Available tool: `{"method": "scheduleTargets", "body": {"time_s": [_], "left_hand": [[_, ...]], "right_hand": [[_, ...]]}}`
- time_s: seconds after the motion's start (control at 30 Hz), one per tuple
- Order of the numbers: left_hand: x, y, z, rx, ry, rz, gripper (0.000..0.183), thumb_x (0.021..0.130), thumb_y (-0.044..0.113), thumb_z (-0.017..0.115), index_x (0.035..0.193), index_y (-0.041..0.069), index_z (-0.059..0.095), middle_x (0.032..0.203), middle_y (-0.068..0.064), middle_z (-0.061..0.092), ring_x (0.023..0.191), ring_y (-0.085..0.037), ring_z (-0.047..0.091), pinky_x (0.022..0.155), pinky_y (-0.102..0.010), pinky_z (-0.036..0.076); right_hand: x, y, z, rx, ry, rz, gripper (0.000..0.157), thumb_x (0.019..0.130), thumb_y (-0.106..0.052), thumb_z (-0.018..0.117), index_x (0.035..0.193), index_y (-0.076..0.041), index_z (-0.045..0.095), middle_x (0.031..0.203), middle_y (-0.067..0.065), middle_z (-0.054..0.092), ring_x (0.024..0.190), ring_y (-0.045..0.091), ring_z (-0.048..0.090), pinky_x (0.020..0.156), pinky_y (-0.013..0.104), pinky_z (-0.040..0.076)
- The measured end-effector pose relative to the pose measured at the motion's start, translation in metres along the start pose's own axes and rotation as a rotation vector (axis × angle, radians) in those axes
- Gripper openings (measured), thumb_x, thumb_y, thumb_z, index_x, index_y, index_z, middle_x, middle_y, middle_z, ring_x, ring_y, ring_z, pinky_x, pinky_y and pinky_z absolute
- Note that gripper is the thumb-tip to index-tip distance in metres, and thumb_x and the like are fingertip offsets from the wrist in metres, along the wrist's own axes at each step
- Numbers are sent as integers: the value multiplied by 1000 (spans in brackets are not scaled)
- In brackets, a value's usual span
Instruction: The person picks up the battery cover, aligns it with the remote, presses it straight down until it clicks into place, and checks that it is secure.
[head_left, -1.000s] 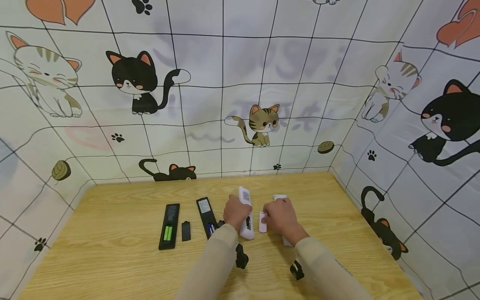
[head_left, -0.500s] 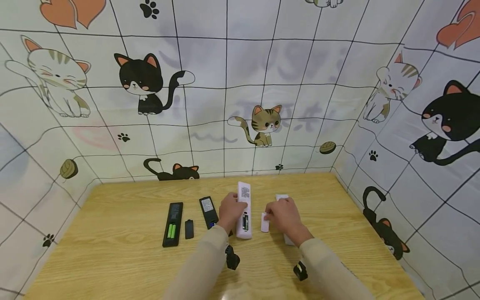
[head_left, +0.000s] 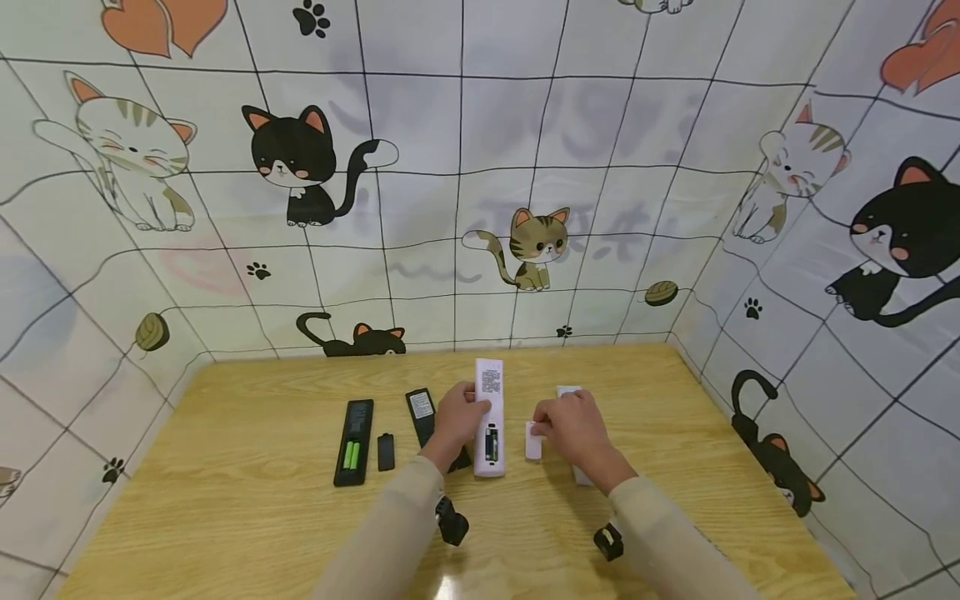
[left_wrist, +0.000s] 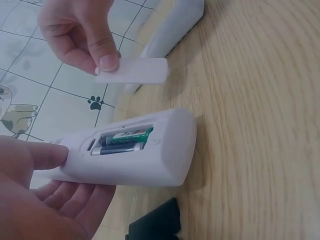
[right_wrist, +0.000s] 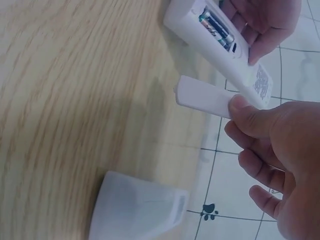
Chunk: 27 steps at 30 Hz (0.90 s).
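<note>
White remote (head_left: 490, 415) in left grip (head_left: 458, 418); 2 black remotes (head_left: 355, 430), 1 part-hidden.

I'd call this a makeshift booth more than an ordinary room — pale sheeting (head_left: 420, 125) printed with cartoon cats (head_left: 292, 154), hearts (head_left: 138, 29) and paw prints (head_left: 311, 18) closes in the back and both sides of a wood-grain table (head_left: 247, 467). Small black devices (head_left: 452, 522) sit by the person's wrists — whether home or lab lies beyond, I can't tell.

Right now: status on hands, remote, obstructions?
Left hand grips white remote, batteries exposed. Right hand pinches detached cover. Nothing seen between cover and remote.
</note>
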<state>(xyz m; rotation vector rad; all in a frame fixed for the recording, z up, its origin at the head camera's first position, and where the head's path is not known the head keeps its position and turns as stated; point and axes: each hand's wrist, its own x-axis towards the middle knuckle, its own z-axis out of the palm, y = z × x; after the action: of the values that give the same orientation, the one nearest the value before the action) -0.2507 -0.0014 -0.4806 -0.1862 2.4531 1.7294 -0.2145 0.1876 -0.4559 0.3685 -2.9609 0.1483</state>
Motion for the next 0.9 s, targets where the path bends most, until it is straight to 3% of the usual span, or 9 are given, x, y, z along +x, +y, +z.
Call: {"method": "scheduleTargets", "body": {"time_s": [0.4,0.7,0.9], "left_hand": [[-18,-4,-23,-132,-91,5,42,94,17,61,134,7,53,115,-12,66,89,-20,65,68,-31,54],[-30,-7,-35,-149,-125,23,44,96,16,59,138,6,48,121,-14,61,97,-21,65,76,-34,57],[-34,-18,-40,-169,-171,53,49,97,14,58,143,8,42,123,-17,59,94,-22,66,73,-35,58]], "right_hand": [[-4,-22,-15,39,29,-81,12,80,-37,77,80,-26,74,74,-14,72,71,9,59,100,46,40],[-6,-33,-16,46,28,-122,10,79,-36,78,79,-27,74,73,-15,71,71,9,60,99,46,40],[-10,-38,-16,54,29,-144,10,79,-36,78,77,-27,74,71,-16,70,70,9,58,97,45,41]]}}
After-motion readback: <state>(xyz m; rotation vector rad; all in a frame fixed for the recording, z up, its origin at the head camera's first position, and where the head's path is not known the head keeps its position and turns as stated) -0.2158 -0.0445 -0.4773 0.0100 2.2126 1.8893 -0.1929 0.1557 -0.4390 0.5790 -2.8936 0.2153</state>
